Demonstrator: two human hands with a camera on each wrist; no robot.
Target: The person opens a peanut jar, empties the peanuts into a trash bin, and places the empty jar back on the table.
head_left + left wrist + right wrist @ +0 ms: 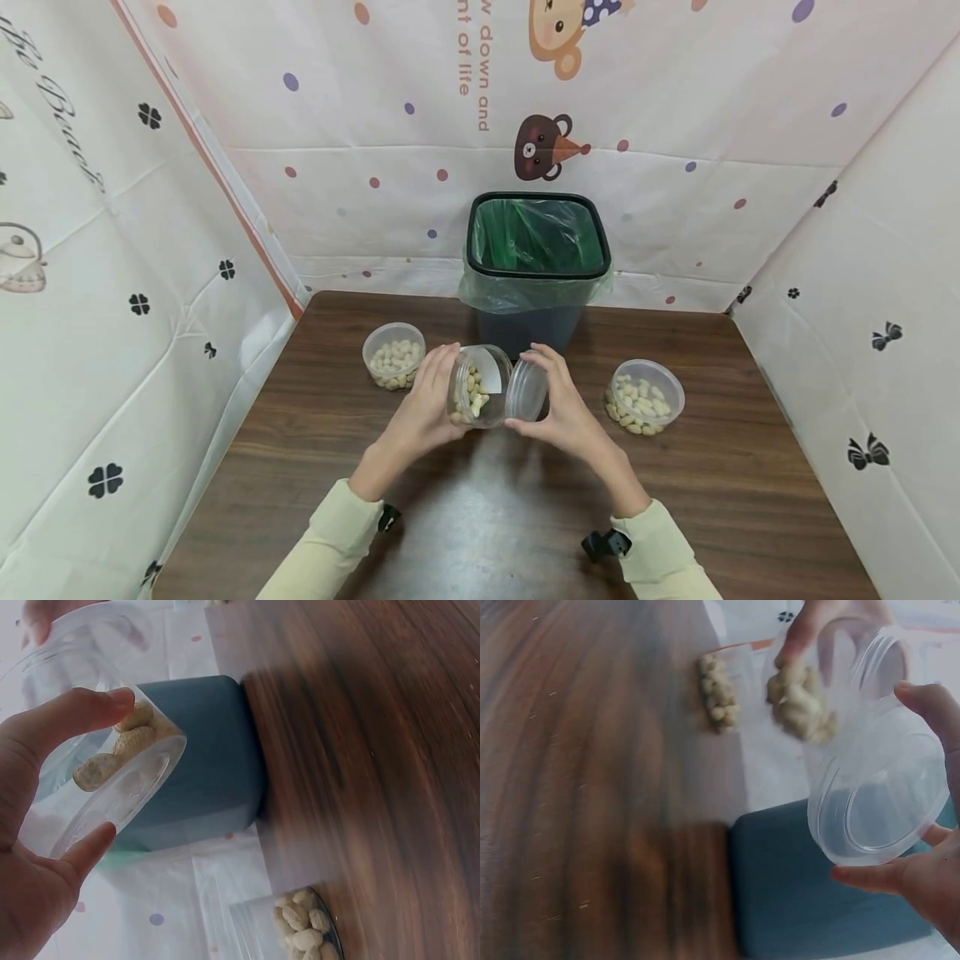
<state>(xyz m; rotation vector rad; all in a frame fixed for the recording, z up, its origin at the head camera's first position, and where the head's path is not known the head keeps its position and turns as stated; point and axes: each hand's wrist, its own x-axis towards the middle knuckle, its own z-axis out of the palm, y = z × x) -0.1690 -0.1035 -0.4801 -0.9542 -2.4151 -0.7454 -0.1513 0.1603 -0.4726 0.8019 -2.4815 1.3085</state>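
My left hand [429,404] grips a clear plastic jar [482,387] tipped on its side, its ridged mouth facing right. Several peanuts [135,741] lie inside it, and a white patch shows on its far side. With thumb and fingers at the rim, my right hand [567,417] holds a clear round plastic piece [885,802], shallow like a lid, beside the jar's mouth. Nothing shows inside that piece. From the head view I cannot tell whether the two touch. Both are held above the table, in front of the bin.
A dark bin [525,329] with a green liner stands at the table's back edge. Clear tubs of peanuts sit at the left [393,357] and right [645,397] on the brown wooden table [720,500]. Printed cloth walls [675,225] enclose the back and sides.
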